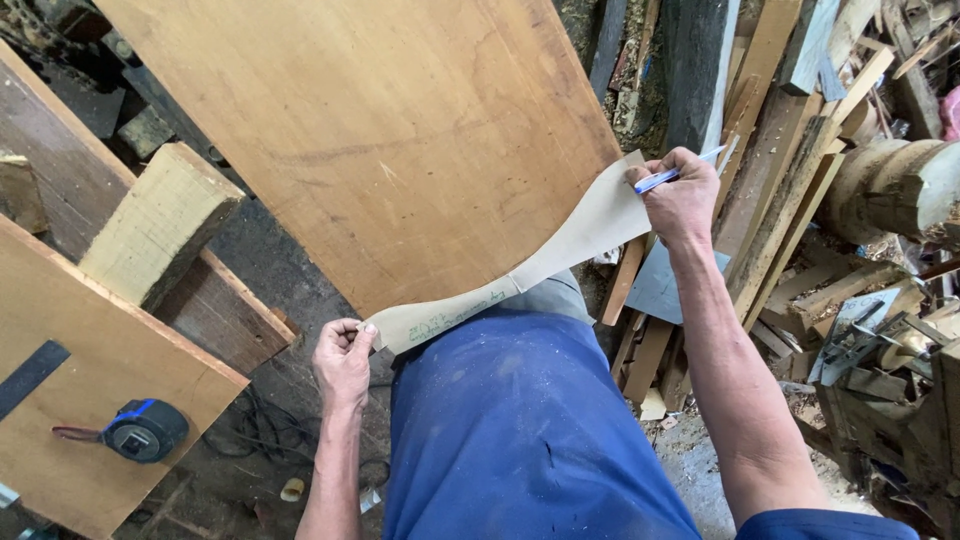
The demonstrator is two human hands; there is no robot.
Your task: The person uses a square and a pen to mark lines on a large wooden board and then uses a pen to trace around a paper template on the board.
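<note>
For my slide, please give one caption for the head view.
Left hand and right hand, with pen, hold a curved template against a wooden board.

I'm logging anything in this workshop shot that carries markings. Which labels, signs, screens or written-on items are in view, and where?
Cardboard template: tan, curved with a narrow waist, held at its ends by the left hand and right hand; handwriting near its lower end.
Tape measure: dark round case with blue, on the board at lower left.
No signs or screens.

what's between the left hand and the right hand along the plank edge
In the head view, the curved cardboard template spans from the left hand to the right hand, which also holds a pen, across the plank.
</note>
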